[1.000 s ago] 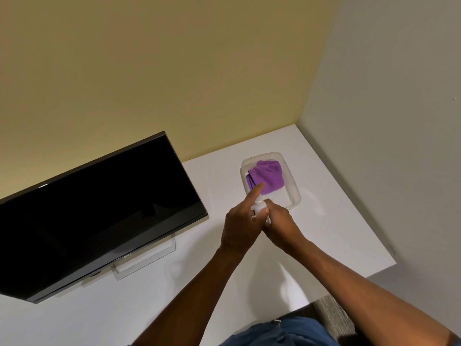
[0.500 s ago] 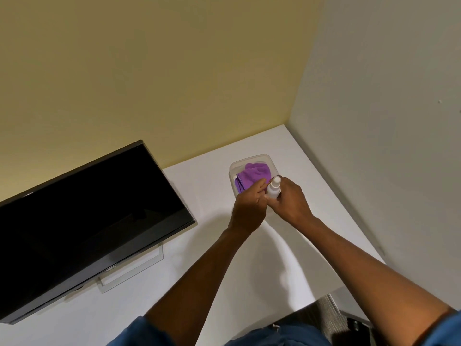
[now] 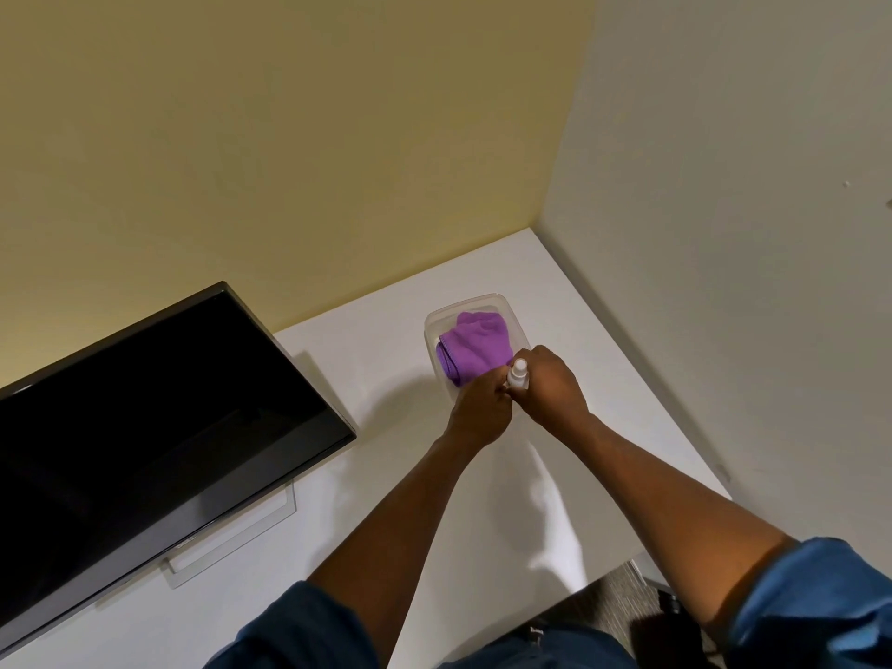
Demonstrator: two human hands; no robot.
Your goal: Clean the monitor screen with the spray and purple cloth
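Note:
A small white spray bottle (image 3: 518,375) stands upright in my right hand (image 3: 552,391), over the near end of a clear plastic container (image 3: 502,301). A folded purple cloth (image 3: 475,347) lies inside that container. My left hand (image 3: 478,410) is pressed against my right hand, its fingers curled at the bottle's base and the cloth's near edge. What those fingers grip is hidden. The black monitor (image 3: 145,427) stands to the left on a clear stand (image 3: 231,538), its screen dark.
The white desk (image 3: 367,330) fits into a corner, with a yellow wall behind and a grey wall on the right. Its right front corner lies near my right forearm. Grey carpet (image 3: 618,601) shows below the desk edge.
Both hands have carried the spray bottle from the middle of the desk out to the container's near end. My left index finger, raised over the bottle earlier, is now curled in.

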